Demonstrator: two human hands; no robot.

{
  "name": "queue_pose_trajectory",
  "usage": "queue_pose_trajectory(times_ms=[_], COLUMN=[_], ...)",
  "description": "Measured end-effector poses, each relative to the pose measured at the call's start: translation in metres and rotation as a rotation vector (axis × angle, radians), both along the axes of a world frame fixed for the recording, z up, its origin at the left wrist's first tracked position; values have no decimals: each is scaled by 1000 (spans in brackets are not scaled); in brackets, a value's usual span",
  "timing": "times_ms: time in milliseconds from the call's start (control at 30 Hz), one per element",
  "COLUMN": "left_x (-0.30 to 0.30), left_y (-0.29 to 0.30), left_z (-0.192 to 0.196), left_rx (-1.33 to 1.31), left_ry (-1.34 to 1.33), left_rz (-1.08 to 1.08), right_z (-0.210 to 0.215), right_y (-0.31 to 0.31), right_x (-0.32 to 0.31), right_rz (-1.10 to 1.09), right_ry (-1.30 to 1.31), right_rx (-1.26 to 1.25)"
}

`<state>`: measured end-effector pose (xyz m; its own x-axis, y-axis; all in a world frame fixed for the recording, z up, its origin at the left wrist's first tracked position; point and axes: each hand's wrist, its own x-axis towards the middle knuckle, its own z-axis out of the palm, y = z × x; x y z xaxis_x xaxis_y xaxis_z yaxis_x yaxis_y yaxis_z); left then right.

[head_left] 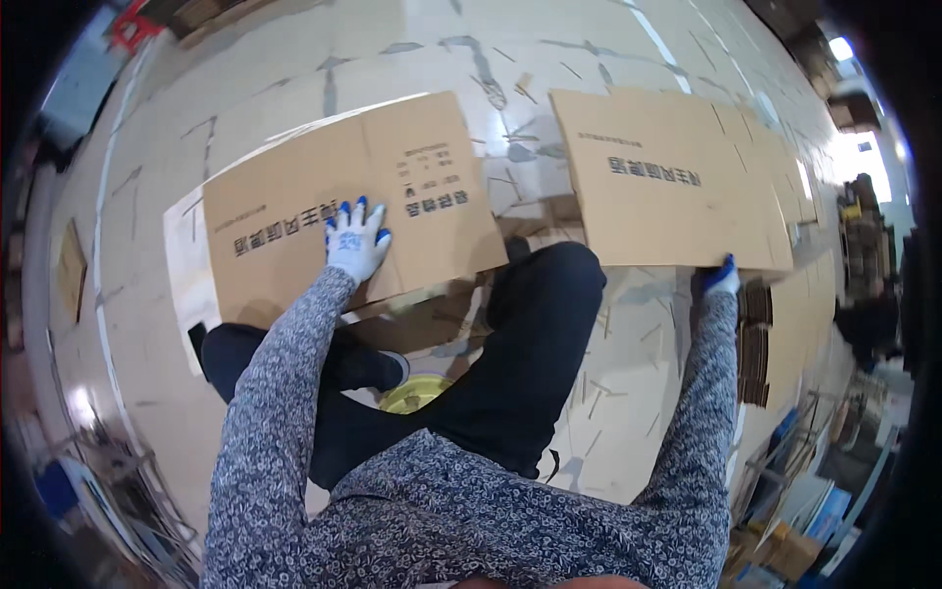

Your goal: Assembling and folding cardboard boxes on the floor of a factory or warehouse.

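Both hands wear white gloves with blue fingertips. My left hand (357,243) lies with fingers spread on a flat brown cardboard sheet (285,196), which has dark print and a crease across it. To the right, my right hand (722,276) pinches the near edge of a second printed cardboard sheet (677,187); the fingers are partly hidden at that edge. This sheet lies over more cardboard, whose edge shows at its far right. Between the two sheets is a gap showing the floor.
Below my right hand stands a stack of folded cardboard (754,344). A yellow round object (416,393) shows between my legs. Scraps litter the pale floor (608,422). A metal rack (785,461) stands at the lower right, and a red object (135,27) at the far left.
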<state>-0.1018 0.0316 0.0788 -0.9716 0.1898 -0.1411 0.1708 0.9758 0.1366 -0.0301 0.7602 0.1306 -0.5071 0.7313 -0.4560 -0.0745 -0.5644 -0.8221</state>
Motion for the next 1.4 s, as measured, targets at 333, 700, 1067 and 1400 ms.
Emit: queue_pose_trajectory(times_ms=[333, 700, 1067, 1400], left_x=[4, 11, 4, -13], left_y=[-101, -267, -255, -259], left_z=[35, 39, 44, 29], left_rx=[1101, 1377, 167, 317], left_ry=[-373, -67, 117, -222], left_rz=[455, 793, 853, 889], right_z=[128, -37, -54, -67], right_y=[-151, -516, -510, -509], right_x=[-45, -10, -37, -33], right_rz=[591, 1415, 1605, 1450], right_ry=[278, 154, 126, 59], right_rx=[96, 1324, 2003, 655])
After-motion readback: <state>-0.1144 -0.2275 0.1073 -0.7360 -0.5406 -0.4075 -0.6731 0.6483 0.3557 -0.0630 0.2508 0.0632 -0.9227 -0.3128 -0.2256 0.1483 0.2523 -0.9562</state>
